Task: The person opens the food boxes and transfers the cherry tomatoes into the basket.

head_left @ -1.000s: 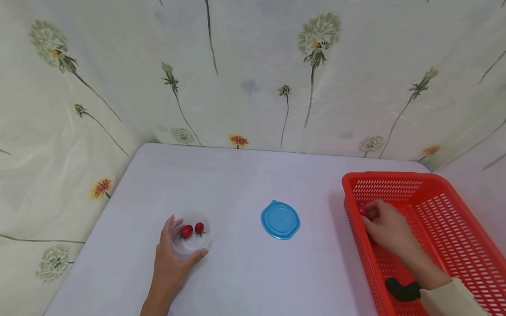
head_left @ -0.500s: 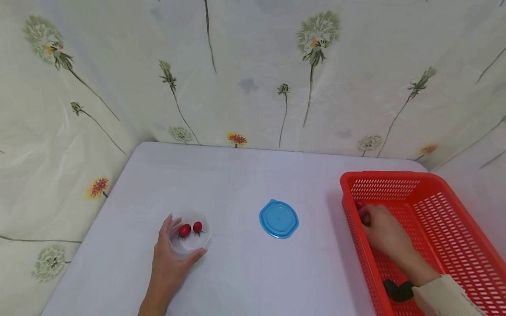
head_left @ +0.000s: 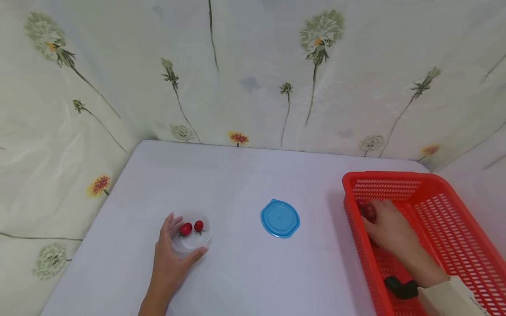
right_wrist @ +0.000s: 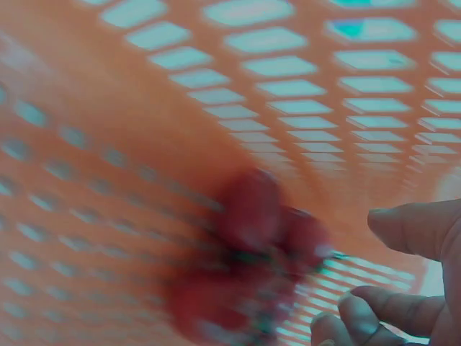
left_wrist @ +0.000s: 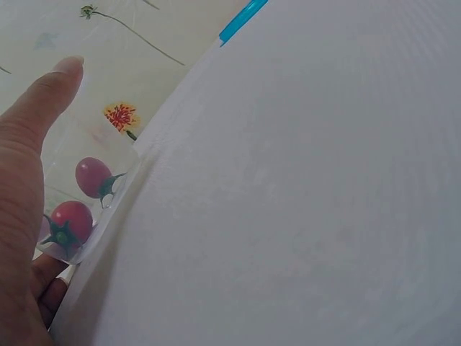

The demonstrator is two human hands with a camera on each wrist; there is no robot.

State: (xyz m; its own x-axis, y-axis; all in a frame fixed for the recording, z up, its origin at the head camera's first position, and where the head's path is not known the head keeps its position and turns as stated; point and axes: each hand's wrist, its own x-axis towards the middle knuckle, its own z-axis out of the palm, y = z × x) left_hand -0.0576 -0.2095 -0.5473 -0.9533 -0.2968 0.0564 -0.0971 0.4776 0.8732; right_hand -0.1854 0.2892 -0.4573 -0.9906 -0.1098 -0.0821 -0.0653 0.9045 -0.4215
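My left hand (head_left: 174,252) grips a small clear container (head_left: 192,243) on the white table, thumb on its right side and fingers on its left. Two cherry tomatoes (head_left: 186,229) with green stems lie inside it; the left wrist view shows them (left_wrist: 72,220) behind the clear wall beside my thumb (left_wrist: 39,108). My right hand (head_left: 374,218) reaches into the back left corner of the red basket (head_left: 395,177), fingertips at a few cherry tomatoes (head_left: 369,212). In the right wrist view those tomatoes (right_wrist: 252,245) are blurred, and nothing lies between my thumb and fingers (right_wrist: 374,310).
A round blue lid (head_left: 280,218) lies flat mid-table between the two hands; its edge (left_wrist: 243,18) shows in the left wrist view. Floral cloth walls close the table at the back and left. The basket stands at the table's right edge.
My right hand has shifted slightly within the basket's corner around the tomatoes. The left hand and the container have stayed in place.
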